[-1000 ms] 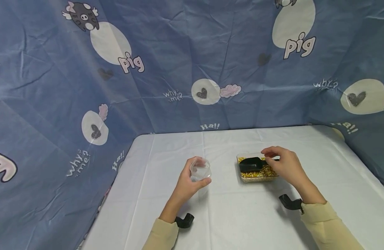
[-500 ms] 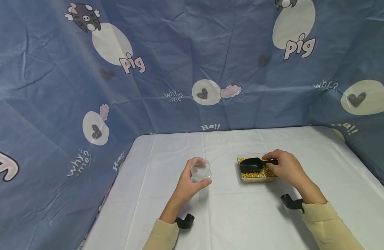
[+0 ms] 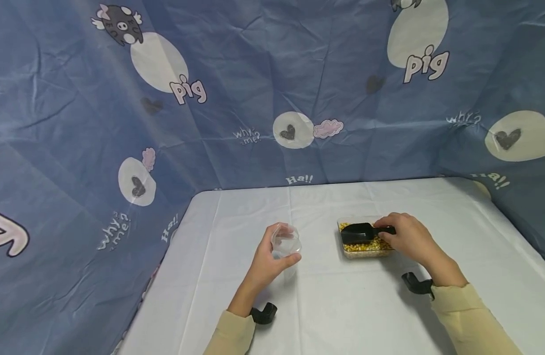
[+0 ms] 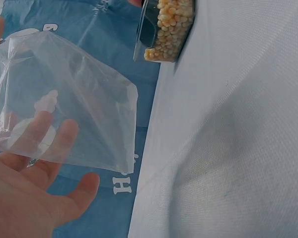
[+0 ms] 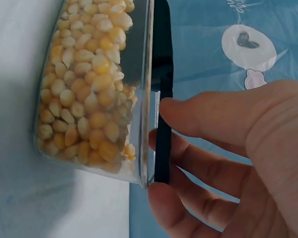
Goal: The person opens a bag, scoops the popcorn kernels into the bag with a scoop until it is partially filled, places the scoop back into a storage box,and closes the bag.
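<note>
My left hand [image 3: 267,260] holds a clear plastic bag [image 3: 286,240] above the table, its mouth spread. In the left wrist view the bag [image 4: 84,104] is see-through, and several fingers show through it. To the right, my right hand [image 3: 407,237] pinches the handle of a black scoop [image 3: 357,233]. The scoop's bowl lies in a clear rectangular container [image 3: 365,255] of yellow corn kernels. In the right wrist view the thumb presses one side of the handle [image 5: 163,144], with fingers on the other side; kernels [image 5: 84,84] show through the container wall.
A white cloth [image 3: 237,212] covers the table. Behind and to the left hangs a blue printed curtain [image 3: 237,98]. Black wrist mounts [image 3: 263,314] stick out beside both forearms.
My right hand has come down from just above the scoop's handle and now pinches it. The scoop lies where it was. The left hand and bag stay nearly still.
</note>
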